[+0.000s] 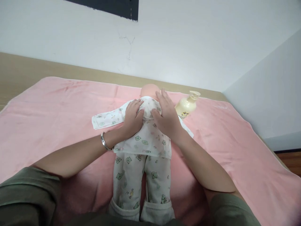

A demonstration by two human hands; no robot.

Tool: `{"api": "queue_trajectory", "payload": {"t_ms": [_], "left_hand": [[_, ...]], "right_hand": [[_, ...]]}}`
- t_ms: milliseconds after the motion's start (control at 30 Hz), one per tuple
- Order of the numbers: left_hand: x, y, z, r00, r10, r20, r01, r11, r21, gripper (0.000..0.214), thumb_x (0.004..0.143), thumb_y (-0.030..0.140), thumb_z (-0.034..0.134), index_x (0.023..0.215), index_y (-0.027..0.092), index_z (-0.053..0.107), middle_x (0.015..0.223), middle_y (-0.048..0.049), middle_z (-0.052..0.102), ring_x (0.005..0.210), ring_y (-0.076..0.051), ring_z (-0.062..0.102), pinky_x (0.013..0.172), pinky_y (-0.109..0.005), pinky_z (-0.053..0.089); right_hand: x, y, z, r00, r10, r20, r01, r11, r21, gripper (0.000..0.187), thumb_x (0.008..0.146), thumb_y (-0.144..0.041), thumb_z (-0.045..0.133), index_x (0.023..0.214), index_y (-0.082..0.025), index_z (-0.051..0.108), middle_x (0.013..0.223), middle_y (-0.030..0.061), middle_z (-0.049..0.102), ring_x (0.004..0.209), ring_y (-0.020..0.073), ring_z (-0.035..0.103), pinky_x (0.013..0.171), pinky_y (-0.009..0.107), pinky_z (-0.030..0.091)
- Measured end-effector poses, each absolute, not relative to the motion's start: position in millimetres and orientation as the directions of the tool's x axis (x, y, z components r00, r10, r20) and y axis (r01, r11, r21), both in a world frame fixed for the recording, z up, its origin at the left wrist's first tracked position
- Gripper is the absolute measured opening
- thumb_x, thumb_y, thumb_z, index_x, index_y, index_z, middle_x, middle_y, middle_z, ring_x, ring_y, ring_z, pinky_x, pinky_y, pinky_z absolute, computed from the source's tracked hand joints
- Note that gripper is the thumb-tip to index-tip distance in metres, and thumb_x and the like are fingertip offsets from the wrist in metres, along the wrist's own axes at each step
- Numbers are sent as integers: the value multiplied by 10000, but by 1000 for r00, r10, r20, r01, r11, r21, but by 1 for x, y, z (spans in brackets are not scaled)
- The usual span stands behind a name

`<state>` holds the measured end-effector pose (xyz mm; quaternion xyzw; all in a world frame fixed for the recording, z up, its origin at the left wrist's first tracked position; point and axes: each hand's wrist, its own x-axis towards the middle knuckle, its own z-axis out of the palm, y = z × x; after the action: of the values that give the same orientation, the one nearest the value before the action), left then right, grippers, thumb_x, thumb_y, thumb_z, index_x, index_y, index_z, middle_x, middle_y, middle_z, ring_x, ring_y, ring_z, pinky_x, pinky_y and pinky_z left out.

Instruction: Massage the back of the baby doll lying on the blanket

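Observation:
A baby doll [150, 90] lies on a pink blanket, its bald head pointing away from me. It wears a white printed top [148, 142] and matching trousers [130, 175] with rolled cuffs. My left hand [134, 118] rests on the top near the shoulder at the left, fingers stretched out. Against the shoulder at the right, beside the head, lies my right hand [168, 117], its fingers extended and thumb apart. One sleeve [108, 119] spreads out flat to the left; the other is mostly hidden behind my right hand and forearm. The doll's face is not visible.
A cream pump bottle [187, 105] stands right of the doll's head. The pink blanket [58, 125] covers a wooden surface [23, 67] that meets a white wall [178, 40]. A dark panel [117, 7] shows at the top of the wall.

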<state>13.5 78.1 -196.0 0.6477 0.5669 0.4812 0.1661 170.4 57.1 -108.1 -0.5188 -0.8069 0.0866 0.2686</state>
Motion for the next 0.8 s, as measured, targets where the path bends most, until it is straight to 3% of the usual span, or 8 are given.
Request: {"api": "queue_trajectory", "payload": {"t_ms": [167,300,400,600,700,800], "left_hand": [[13,75,-198,-63,860,506,628,-360,690,467,970,333,356,1319,178,625,1481,-104,594,1440,-259,479,1294,-508,320],[12,78,-199,-40,846,531,618,-397,679,481,987,360,310,1273,166,644,1398,-99,656,1353,-235,552,1263,-465,374],[12,79,-198,-38,852,522,613,-393,686,499,988,376,296,1269,159,647,1384,-96,668,1329,-231,567,1255,-455,385],[13,78,-196,-43,875,482,646,-344,682,476,927,306,353,1305,191,620,1435,-77,637,1379,-235,536,1259,-454,379],[13,79,-197,-48,869,493,634,-355,687,482,910,296,358,1286,167,631,1411,-95,650,1365,-238,548,1259,-454,381],[13,80,-198,-56,864,501,633,-358,687,474,921,306,352,1279,178,637,1398,-85,659,1358,-233,553,1259,-459,381]], "right_hand": [[162,60,-131,-275,841,466,809,465,-361,629,950,-226,384,1574,-160,340,1719,120,208,1626,307,121,1298,627,208],[156,66,-150,-414,848,332,807,510,-297,530,985,-251,367,1482,-122,497,1641,168,381,1576,359,266,1272,642,241],[157,66,-144,-423,838,344,786,528,-321,478,990,-260,370,1398,-128,581,1600,159,448,1547,341,339,1265,604,291],[161,63,-135,-322,815,482,798,507,-325,546,966,-229,376,1502,-172,467,1683,105,316,1611,280,201,1293,619,227],[158,70,-152,-346,831,436,803,502,-320,513,963,-231,381,1434,-118,551,1619,148,424,1572,315,297,1286,587,267],[157,73,-159,-342,843,416,788,498,-361,451,956,-237,399,1319,-135,647,1548,137,519,1510,295,408,1265,523,345]]}}
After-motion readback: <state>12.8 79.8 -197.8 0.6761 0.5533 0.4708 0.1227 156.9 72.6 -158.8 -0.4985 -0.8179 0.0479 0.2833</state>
